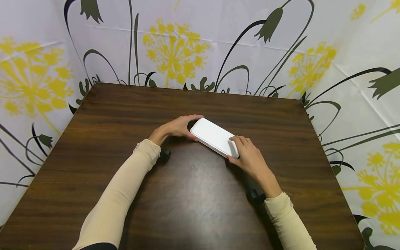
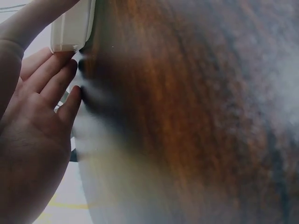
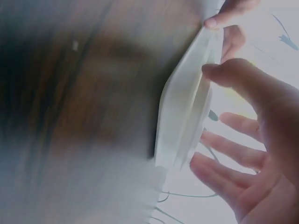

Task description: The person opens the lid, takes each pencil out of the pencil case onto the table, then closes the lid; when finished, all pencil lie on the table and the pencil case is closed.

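A white rectangular box (image 1: 215, 137) with rounded corners lies slantwise on the brown table. My left hand (image 1: 179, 126) holds its far left end, thumb on the near side and fingers around the back. At the near right end, my right hand (image 1: 248, 154) grips the box between thumb and fingers. The right wrist view shows a lengthwise seam along the side of the box (image 3: 180, 112), with the right thumb against it. Only one end of the box (image 2: 70, 28) appears in the left wrist view, above the left fingers. Its contents, if any, are hidden.
The dark wood-grain table (image 1: 187, 208) has a straight back edge. A white cloth (image 1: 200, 45) printed with yellow and dark green flowers hangs behind and at both sides. Dark wrist devices (image 1: 164, 155) sit under both wrists, beside beige sleeves (image 1: 118, 187).
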Tool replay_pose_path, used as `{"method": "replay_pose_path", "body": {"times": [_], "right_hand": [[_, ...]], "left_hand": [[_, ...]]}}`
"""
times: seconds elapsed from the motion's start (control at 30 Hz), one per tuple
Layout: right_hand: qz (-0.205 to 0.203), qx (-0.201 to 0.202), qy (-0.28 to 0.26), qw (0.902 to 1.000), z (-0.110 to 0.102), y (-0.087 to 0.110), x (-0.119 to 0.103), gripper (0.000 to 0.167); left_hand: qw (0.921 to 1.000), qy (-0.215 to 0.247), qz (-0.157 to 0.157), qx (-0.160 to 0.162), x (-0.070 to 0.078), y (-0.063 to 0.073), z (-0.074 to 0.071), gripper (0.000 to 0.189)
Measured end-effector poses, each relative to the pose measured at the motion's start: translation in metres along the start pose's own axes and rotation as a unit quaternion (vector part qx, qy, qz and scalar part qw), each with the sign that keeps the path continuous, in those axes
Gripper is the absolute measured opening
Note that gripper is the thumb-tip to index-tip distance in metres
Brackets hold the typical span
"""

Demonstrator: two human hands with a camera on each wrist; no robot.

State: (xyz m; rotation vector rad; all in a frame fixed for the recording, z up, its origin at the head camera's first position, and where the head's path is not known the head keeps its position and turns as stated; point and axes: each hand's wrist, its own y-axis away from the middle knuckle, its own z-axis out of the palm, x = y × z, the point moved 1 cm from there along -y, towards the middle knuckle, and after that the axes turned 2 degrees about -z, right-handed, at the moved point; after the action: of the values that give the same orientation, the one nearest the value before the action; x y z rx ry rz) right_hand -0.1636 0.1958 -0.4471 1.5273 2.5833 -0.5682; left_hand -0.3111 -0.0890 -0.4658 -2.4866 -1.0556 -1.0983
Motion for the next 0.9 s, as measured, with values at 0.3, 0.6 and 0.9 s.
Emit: {"method": "replay_pose_path", "body": {"times": [0.3, 0.6, 0.9], "right_hand": [[-0.075, 0.027, 0.03, 0.9964, -0.006, -0.007, 0.002, 0.044], [-0.14, 0.038, 0.079, 0.9863, -0.001, 0.008, -0.01, 0.032], [-0.077, 0.21, 0.028, 0.9742, -0.038, -0.018, 0.032, 0.011]], "left_hand": [[0.9999, 0.004, 0.0, 0.013, -0.006, -0.001, -0.001, 0.099], [0.9992, 0.025, -0.026, 0.014, -0.015, 0.012, 0.011, 0.102], [0.9993, 0.008, 0.005, 0.036, -0.013, 0.003, 0.005, 0.096]]}}
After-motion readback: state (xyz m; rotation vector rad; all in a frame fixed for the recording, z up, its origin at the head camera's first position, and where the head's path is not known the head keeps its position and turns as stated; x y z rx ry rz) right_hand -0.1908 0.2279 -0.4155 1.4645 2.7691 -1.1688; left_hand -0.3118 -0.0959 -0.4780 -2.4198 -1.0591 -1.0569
